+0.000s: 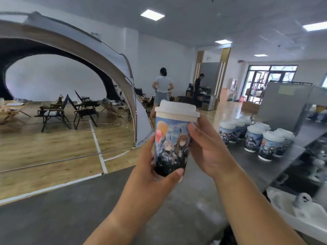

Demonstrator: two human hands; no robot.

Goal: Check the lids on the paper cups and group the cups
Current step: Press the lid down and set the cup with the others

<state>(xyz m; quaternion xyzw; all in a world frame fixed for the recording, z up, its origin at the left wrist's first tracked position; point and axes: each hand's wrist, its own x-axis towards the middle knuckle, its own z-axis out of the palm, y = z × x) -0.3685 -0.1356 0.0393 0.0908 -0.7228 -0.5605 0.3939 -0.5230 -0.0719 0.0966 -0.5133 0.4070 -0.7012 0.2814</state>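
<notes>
Left grip: the left hand (150, 167) is closed round the base of the cup (171, 144), with the thumb laid across the lower front wall; it carries the weight.
Right grip: the right hand (208, 149) clasps the upper wall from the right side, its fingertips just under the rim of the lid (177, 110).
Held cup: in the air above the counter (251, 165), between both hands, nearly upright, long axis vertical.
Lid: white, it sits on top and looks level on the side that shows; the far side is hidden.
Group of cups: the group of cups (254, 137) stands lidded on the counter, to the right of the hands and farther away, well apart from the held cup.
Relation for the next move: the group lies on the side of the right hand, so that hand is nearer; I judge the cup must travel right, forward and down, kept upright.
Far room: a tent (70, 50), chairs (85, 110) and two standing people (161, 89), not part of the task.
</notes>
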